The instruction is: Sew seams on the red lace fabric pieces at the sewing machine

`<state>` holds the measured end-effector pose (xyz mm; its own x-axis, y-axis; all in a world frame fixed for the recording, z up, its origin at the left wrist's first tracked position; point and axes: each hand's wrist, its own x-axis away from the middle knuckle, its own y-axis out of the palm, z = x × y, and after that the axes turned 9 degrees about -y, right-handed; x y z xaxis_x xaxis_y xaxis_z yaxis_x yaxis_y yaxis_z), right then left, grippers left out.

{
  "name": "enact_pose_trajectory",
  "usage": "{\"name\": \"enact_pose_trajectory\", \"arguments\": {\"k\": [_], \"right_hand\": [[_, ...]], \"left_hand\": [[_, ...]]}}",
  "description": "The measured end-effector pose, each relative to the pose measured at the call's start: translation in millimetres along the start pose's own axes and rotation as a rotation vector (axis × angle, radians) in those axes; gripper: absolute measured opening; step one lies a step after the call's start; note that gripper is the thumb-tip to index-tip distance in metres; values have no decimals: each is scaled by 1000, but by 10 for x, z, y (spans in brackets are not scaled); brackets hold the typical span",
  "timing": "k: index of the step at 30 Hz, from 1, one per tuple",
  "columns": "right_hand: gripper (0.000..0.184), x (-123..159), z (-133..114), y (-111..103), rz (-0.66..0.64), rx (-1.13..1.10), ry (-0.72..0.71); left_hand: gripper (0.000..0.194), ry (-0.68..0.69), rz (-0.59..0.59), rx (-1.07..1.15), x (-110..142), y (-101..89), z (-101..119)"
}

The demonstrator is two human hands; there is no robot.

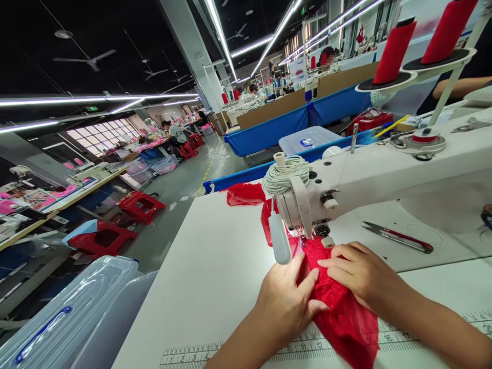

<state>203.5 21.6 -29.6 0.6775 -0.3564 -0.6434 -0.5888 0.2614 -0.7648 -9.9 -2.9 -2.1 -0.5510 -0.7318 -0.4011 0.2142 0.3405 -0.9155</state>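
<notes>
Sheer red lace fabric (326, 287) runs under the needle and presser foot (302, 241) of a white sewing machine (369, 166). Its near end drapes over the table edge, and more of it lies behind the machine head. Close in front of the foot, my left hand (286, 294) holds the left side of the cloth, with its thumb and fingers over it. On the right side, my right hand (353, 271) grips the same cloth with bent fingers; some fingertips are hidden. A small lamp (280, 238) hangs beside the needle, just above my left fingers.
Thread snips (400, 238) lie on the machine bed at right. A printed ruler (192, 353) runs along the table's front edge. Two red thread cones (394, 54) stand above the machine. Lidded plastic boxes (88, 302) and red stools (140, 206) stand at left; people work farther off.
</notes>
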Motion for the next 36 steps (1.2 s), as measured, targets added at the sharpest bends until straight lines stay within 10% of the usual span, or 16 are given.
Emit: {"name": "enact_pose_trajectory", "arguments": {"k": [36], "right_hand": [[26,-2,99,32,-65,69,48]], "left_hand": [[81,-63,35,-71,30,95,15]]}}
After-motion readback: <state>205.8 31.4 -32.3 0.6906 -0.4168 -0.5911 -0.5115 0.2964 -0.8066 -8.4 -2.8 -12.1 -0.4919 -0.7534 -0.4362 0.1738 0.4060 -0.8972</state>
